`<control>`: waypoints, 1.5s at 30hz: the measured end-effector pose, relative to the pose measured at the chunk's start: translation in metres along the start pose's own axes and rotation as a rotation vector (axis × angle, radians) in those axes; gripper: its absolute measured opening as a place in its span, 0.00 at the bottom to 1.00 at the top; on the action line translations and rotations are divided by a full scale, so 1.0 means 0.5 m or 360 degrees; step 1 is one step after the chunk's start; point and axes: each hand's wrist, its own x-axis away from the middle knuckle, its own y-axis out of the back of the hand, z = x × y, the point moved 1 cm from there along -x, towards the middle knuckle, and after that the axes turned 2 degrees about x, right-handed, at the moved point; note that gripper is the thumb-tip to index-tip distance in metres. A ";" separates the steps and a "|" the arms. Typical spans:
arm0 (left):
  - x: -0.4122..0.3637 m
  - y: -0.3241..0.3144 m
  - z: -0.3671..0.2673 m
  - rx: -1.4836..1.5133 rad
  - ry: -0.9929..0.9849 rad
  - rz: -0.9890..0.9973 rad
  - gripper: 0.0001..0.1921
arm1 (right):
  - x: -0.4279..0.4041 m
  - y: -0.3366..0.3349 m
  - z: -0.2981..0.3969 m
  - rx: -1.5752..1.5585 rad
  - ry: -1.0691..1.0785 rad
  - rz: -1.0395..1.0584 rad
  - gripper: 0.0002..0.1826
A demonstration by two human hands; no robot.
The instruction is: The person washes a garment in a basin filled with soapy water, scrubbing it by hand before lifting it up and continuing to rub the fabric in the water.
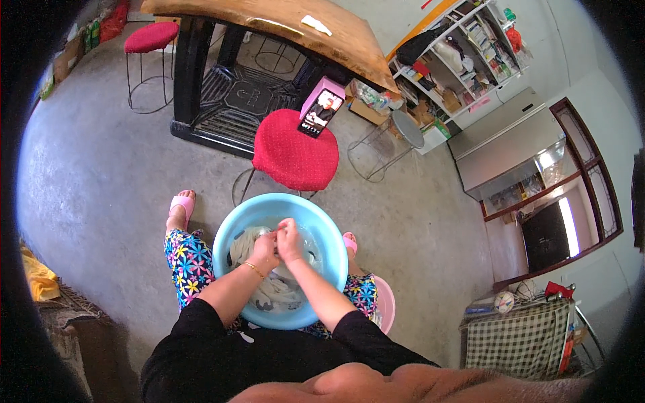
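Observation:
A light blue plastic basin (331, 297) sits between my legs, with soapy water and pale wet cloth (274, 291) in it. Over its middle my two hands meet. My left hand (264, 249), with a gold-coloured bracelet at the wrist, is curled above the cloth. Touching it from the right is my right hand (289, 242), its fingers bent. Something small and dark shows between them; whether it is part of the cloth I cannot tell. The fingertips are partly hidden, so the grip of each hand is unclear.
Just beyond the basin stands a stool with a red cover (295, 156), a phone (321, 113) propped on it against a pink box. A pink basin (387, 305) is at my right leg. Farther off are a wooden table (262, 15), a grey stool (407, 129) and a red stool (151, 37).

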 end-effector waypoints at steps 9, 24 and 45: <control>0.004 -0.035 -0.037 0.0414 0.0129 0.0095 0.19 | -0.009 0.002 -0.092 0.0518 -0.0018 0.0100 0.17; 0.052 -0.049 -0.053 0.0510 0.0289 0.0240 0.29 | 0.048 0.046 0.059 -0.0453 0.0377 0.0238 0.09; 0.001 0.010 -0.012 0.0231 0.0211 0.0208 0.11 | 0.059 0.006 0.048 -0.0020 0.0254 -0.0013 0.07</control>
